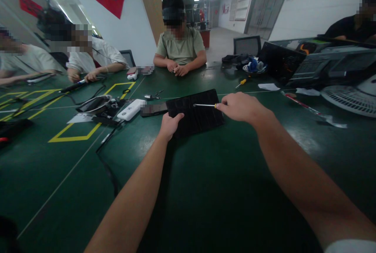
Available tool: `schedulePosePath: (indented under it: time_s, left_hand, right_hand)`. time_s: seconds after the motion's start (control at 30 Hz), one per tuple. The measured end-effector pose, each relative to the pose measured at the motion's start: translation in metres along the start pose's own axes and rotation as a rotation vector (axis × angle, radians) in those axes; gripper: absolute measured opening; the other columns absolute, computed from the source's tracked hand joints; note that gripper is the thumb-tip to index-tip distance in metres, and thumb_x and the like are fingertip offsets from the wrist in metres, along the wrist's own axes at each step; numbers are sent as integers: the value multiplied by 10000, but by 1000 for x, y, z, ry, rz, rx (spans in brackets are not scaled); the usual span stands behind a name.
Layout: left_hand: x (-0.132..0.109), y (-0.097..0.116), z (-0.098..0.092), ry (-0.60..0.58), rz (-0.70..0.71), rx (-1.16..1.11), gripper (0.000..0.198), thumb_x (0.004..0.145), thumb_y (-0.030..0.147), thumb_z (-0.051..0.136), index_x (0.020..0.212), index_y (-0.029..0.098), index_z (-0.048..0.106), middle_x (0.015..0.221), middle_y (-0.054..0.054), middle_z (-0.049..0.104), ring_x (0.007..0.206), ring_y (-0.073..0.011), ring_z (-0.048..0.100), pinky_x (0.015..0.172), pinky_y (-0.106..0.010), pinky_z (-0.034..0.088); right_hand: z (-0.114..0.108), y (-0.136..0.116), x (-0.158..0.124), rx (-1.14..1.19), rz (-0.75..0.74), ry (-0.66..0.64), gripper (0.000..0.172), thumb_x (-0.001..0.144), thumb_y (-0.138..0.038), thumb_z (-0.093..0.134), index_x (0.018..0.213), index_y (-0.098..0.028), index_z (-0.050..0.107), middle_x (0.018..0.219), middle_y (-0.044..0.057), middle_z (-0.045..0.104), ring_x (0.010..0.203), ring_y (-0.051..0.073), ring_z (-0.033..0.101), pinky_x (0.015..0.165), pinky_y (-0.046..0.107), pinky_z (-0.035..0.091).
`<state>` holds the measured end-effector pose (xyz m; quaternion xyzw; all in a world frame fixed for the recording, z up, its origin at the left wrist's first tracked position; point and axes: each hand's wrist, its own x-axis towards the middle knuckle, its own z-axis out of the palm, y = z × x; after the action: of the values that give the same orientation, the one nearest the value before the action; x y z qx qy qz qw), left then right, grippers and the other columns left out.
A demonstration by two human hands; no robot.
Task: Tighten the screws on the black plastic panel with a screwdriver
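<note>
A flat black rectangular panel, its face marked with ridges, is tilted above the green table. My left hand grips its left edge, the thumb lying on the face. In my right hand is a screwdriver with a yellow handle, the fingers closed round it. Its metal shaft points left across the panel. The tip is at a small round spot on the panel; whether that is a screw is too small to tell.
Left of the panel lie a dark phone, a white power bank, and cables. Another yellow screwdriver lies farther back. A white fan grille and grey equipment stand right. Across the table sits a person; others sit at both sides.
</note>
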<state>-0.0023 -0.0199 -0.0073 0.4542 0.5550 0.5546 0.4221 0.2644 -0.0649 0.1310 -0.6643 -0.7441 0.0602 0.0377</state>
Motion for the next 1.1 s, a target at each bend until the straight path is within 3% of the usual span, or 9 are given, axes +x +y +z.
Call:
schedulePosePath:
  time_s: [0.13,0.27,1.1]
  left_hand:
    - [1,-1,0,-10,-2,-2,383,610,344,858,931,154,771,959,-101,811,905,-297,764,871,-436,604]
    - [2,-2,-1,-15,-13,-4,374,613,338,864,929,164,766,954,-93,812,918,-299,769,886,-440,611]
    - [3,-4,-1,-8,-12,-11,406,599,352,869,939,156,765,951,-99,804,883,-288,763,864,-425,599]
  right_hand:
    - [0,2,-1,-11,-18,38,349,893,-502,638,1131,-260,717,1056,118,745,974,327,680,773,433,503]
    - [0,4,-1,-13,-24,115,269,878,-441,658,1075,-269,719,1020,99,746,953,312,677,744,409,490]
    - [-3,10,0,38,-22,172,260,831,-449,727,1017,-288,811,1025,82,775,938,300,693,778,427,517]
